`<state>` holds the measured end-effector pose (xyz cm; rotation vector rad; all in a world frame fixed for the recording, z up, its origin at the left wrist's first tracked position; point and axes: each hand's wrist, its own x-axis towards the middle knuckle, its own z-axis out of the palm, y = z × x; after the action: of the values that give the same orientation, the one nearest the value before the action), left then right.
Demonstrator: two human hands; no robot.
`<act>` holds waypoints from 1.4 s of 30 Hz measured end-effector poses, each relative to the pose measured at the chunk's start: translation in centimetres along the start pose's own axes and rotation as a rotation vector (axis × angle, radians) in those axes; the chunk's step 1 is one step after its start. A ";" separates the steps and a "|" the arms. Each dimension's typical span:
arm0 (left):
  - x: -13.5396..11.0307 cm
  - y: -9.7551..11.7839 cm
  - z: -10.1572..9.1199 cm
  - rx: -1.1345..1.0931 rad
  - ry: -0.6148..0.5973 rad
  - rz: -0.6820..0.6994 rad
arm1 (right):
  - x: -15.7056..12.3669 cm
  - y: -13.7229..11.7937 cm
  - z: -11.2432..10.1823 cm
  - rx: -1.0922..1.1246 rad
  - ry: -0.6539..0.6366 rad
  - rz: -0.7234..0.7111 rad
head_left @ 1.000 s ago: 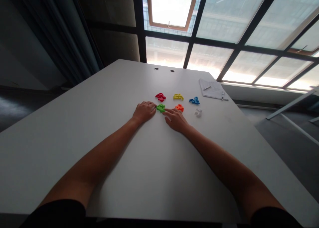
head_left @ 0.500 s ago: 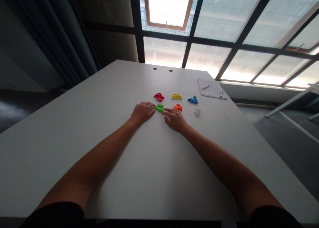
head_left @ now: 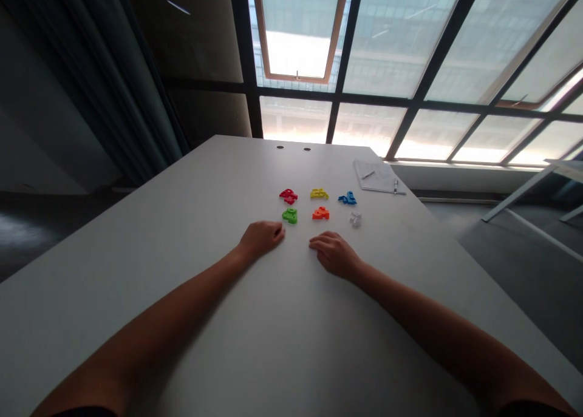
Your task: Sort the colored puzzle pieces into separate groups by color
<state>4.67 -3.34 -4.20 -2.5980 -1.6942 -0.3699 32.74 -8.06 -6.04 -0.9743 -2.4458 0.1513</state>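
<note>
Several small, chunky plastic pieces lie on the white table (head_left: pixel 191 295) in two rows. The back row holds a red piece (head_left: pixel 288 196), a yellow piece (head_left: pixel 319 193) and a blue piece (head_left: pixel 347 198). In front of them are a green piece (head_left: pixel 289 215), an orange piece (head_left: pixel 320 213) and a white piece (head_left: pixel 355 218). My left hand (head_left: pixel 261 238) rests on the tabletop just below the green piece, not touching it. My right hand (head_left: pixel 334 254) lies palm down nearest the orange piece, a little apart from it. Neither hand holds anything.
A sheet of paper (head_left: pixel 374 177) lies at the table's far right corner, with a pen (head_left: pixel 395 186) and a smaller pen on it. Two round holes (head_left: pixel 294 147) mark the far edge. A large window stands behind the table, a dark curtain hangs left, and white metal bars show right.
Both hands have slid back toward me, away from the green piece they flanked. The pieces stay in place on the table. The view has tilted upward, so everything sits lower in the picture.
</note>
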 end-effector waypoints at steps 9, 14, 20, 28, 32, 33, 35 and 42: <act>-7.0 5.6 -1.7 -0.257 -0.009 0.325 | -7.1 -2.4 -3.4 0.054 0.070 -0.014; -6.7 6.8 -2.0 -0.236 0.063 0.424 | -5.9 -3.3 -3.7 -0.037 0.078 -0.012; -6.9 5.5 0.2 -0.102 -0.241 0.513 | -6.0 -3.0 -3.1 -0.071 -0.326 0.111; -6.6 5.3 0.9 -0.107 -0.221 0.505 | -5.9 -2.5 -2.6 -0.047 -0.334 0.136; -6.6 5.4 0.7 -0.109 -0.242 0.483 | -5.8 -2.5 -2.7 -0.049 -0.345 0.144; -6.6 5.4 0.6 -0.107 -0.248 0.479 | -5.8 -2.5 -2.7 -0.049 -0.349 0.146; -6.6 5.5 0.6 -0.105 -0.248 0.476 | -5.8 -2.5 -2.7 -0.053 -0.350 0.147; -6.6 5.2 1.0 -0.128 -0.206 0.474 | -6.0 -2.4 -2.4 -0.064 -0.314 0.142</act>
<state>7.05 -11.34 -5.95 -3.1022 -1.0596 -0.2028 36.15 -14.09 -5.76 -1.2342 -2.6752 0.2969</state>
